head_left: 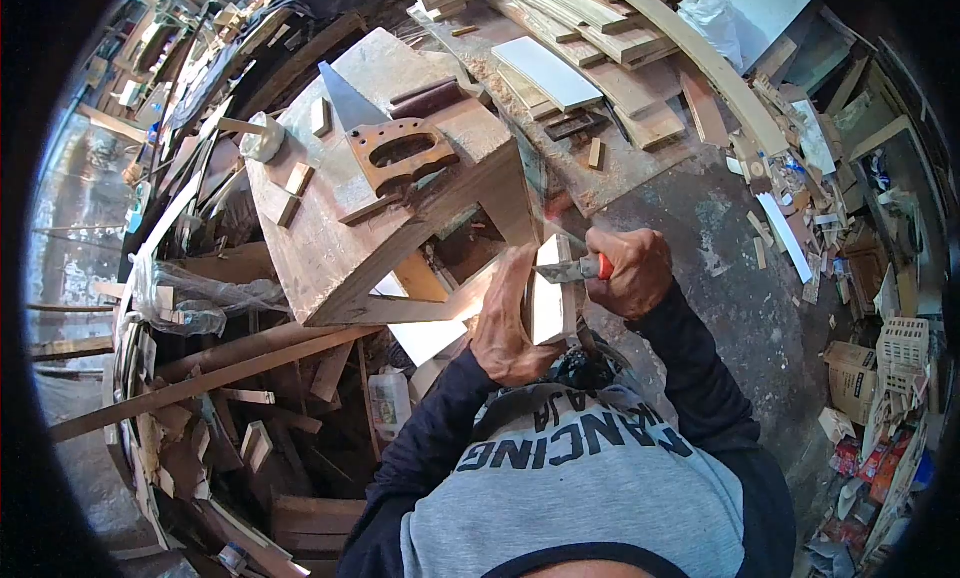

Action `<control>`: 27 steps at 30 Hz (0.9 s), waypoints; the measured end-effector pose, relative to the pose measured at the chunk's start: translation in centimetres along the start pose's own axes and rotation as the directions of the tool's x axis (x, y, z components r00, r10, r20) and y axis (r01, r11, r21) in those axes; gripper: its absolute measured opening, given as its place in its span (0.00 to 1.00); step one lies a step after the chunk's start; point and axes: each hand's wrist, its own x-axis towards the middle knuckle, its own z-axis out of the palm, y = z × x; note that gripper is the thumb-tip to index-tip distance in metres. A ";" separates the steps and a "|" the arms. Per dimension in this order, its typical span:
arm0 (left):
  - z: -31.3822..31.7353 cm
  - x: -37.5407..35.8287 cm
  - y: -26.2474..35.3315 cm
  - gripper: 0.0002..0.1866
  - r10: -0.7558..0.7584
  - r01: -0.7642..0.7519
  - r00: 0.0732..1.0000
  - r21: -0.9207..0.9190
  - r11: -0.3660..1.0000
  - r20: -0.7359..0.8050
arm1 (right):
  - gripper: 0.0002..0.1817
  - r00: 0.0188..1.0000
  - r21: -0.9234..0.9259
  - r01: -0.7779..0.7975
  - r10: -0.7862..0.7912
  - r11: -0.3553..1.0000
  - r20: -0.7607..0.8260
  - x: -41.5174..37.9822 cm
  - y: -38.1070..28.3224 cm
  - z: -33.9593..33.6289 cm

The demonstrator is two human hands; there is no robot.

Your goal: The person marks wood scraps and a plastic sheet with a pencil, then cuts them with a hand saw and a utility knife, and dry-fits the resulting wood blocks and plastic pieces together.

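My left hand [507, 323] is closed around the side of a small wooden piece with a pale, white face [549, 303], held upright in front of my chest. In my right fist [632, 268] is a red-handled tool with a grey metal head [567, 270]. Its metal end lies against the upper part of the pale face; its exact kind is hard to make out. Just beyond my left hand stands a wooden box-like stand [330, 228] with an open side. On its top rests a handsaw [400, 153] with a brown wooden handle.
A white cup [262, 138] and small wood blocks [295, 193] sit on the stand. Stacked boards [600, 38] and a white panel [547, 73] lie farther off. Timber scraps crowd the left, with a long beam [220, 378] crossing there. A cardboard box [850, 380] stands at right.
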 end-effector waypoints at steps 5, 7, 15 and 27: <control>0.5 -0.4 -0.1 0.39 0.002 -0.002 0.999 -0.011 1.000 0.051 | 0.39 0.997 0.033 -0.011 0.014 0.999 -0.073 -1.6 2.0 1.7; 0.9 -1.0 0.0 0.38 -0.036 0.034 0.998 0.038 0.999 0.044 | 0.33 0.997 0.007 -0.001 0.001 1.000 -0.077 -2.6 2.5 2.0; -0.9 -1.3 -1.4 0.50 0.006 -0.017 0.993 0.089 0.996 0.120 | 0.11 0.915 -0.167 -0.404 0.401 0.899 -0.054 -5.2 4.8 -3.9; 0.6 -0.4 0.2 0.40 -0.120 0.134 0.976 -0.066 0.989 0.180 | 0.19 0.951 -0.022 -0.148 0.148 0.989 0.271 -2.6 -0.9 -2.3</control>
